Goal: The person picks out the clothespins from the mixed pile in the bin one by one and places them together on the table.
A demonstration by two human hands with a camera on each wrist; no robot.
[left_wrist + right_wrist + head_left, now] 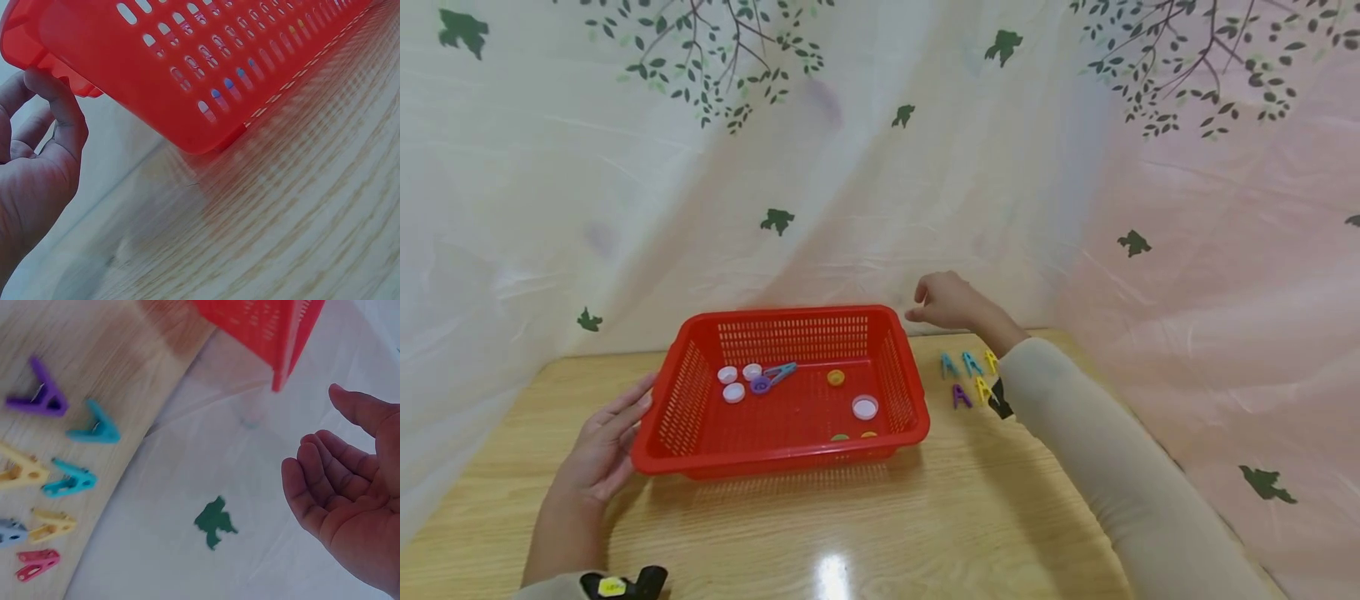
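A red plastic basket [782, 462] rests on the wooden table, with its left rim held by the left hand [601, 454]. In the left wrist view, the fingers of the left hand [47, 144] bend at the rim of the basket [156, 75]. Inside lie several white bottle caps [733, 392], a purple cap [761, 385], a yellow cap [836, 378] and a blue clothespin [782, 372]. Beyond the basket's far right corner, the right hand [951, 302] hovers in the air. Its fingers are loosely bent and hold nothing, as the right wrist view shows of the hand [350, 481].
To the right of the basket lie several clothespins, among them a purple one [961, 396], a blue one [972, 363], a yellow one [984, 389] and a pink one [37, 564]. A leaf-printed curtain [850, 183] hangs behind the table [760, 542].
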